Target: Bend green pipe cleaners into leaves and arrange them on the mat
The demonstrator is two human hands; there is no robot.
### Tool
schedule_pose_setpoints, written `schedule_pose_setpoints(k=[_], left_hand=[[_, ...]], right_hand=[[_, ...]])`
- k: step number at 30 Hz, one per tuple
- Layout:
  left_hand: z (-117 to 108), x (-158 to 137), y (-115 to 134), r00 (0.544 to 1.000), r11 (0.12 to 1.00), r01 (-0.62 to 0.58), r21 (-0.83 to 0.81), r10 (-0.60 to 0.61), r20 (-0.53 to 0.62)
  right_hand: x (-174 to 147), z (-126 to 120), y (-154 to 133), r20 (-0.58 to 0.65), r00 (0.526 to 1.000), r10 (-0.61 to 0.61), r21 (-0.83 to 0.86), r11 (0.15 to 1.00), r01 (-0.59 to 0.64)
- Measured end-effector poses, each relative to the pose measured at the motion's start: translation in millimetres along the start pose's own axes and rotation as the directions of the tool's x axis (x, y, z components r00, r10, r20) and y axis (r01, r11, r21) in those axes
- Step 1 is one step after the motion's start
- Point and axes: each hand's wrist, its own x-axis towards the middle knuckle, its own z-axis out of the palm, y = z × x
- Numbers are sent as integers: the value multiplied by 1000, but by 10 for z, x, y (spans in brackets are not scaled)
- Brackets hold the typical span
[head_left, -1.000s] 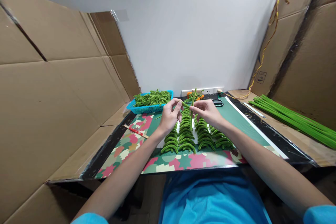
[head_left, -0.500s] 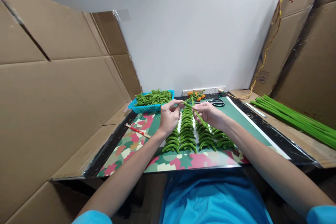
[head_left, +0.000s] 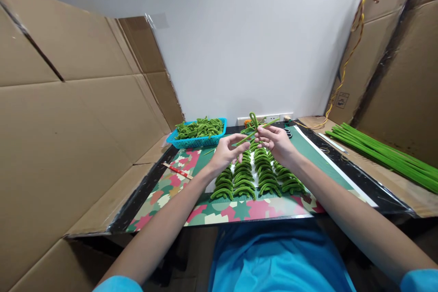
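Rows (head_left: 263, 169): four columns of arched green pieces, overlapping closely; they look fuzzy and light, so a brush of the wrist could probably shift them.
Left hand (head_left: 227, 151): above the left side of the rows, loosely curled, thumb and forefinger seemingly parted around a stem end; cannot tell whether it grips.
Right hand (head_left: 274, 141): above the right side of the rows, thumb and fingertips pinched together on the stem just below its loop.
Stem (head_left: 255, 124): raised over the far end of the rows, a narrow upright loop with a straight length crossing its base; cannot tell if both are one strand.
Handling: likely very light, soft-coated and springy, bending without snapping; best pinched at the crossing, since squeezing the loop might flatten it.
Bundle (head_left: 386, 157): straight green lengths, well right of the rows.
Basket (head_left: 195, 142): beyond the rows and leftward, heaped with bent pieces.
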Motion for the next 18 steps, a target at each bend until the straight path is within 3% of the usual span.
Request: schedule_pose_setpoints(k=[8, 18], left_hand=[[-23, 26, -19, 982, 996, -80, 26, 83, -171], [-4, -11, -12, 978, 982, -126, 144, 147, -149]], right_hand=[[-75, 71, 23, 117, 992, 47, -113, 993, -34], [-72, 74, 156, 256, 965, 59, -330, 943, 30]])
